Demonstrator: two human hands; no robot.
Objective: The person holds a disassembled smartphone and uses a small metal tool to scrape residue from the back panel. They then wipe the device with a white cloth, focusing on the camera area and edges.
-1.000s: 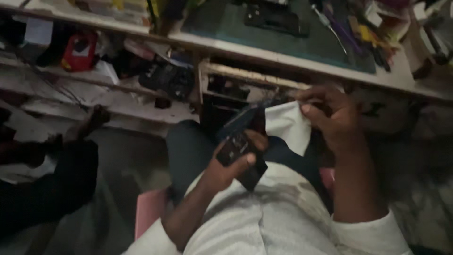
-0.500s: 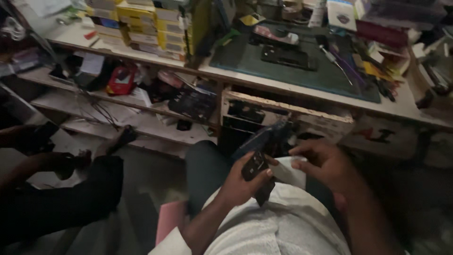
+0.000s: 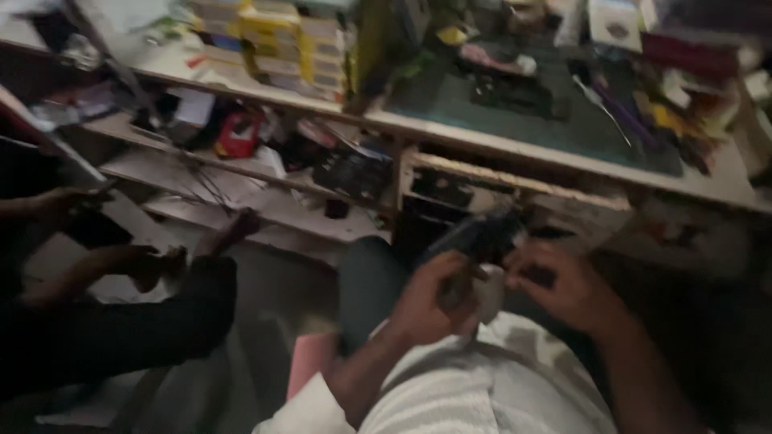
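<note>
My left hand (image 3: 430, 304) grips a dark phone-like device (image 3: 474, 241) over my lap, its far end pointing up toward the workbench. My right hand (image 3: 559, 285) is closed on a white cloth (image 3: 488, 293) and presses it against the device. Both hands touch at the device, just in front of my white shirt. The picture is blurred, so finer detail of the device is hidden.
A workbench with a dark green mat (image 3: 515, 104), small tools and stacked yellow boxes (image 3: 273, 36) lies ahead, with an open drawer (image 3: 515, 189) and cluttered shelves (image 3: 241, 153) below. Another person's hands (image 3: 145, 265) and dark clothing sit at left. A pink stool edge (image 3: 310, 362) shows below.
The view has swung right and down the bench. My right hand has brought the white cloth down from above the device onto it; the cloth is now bunched between my hands.
</note>
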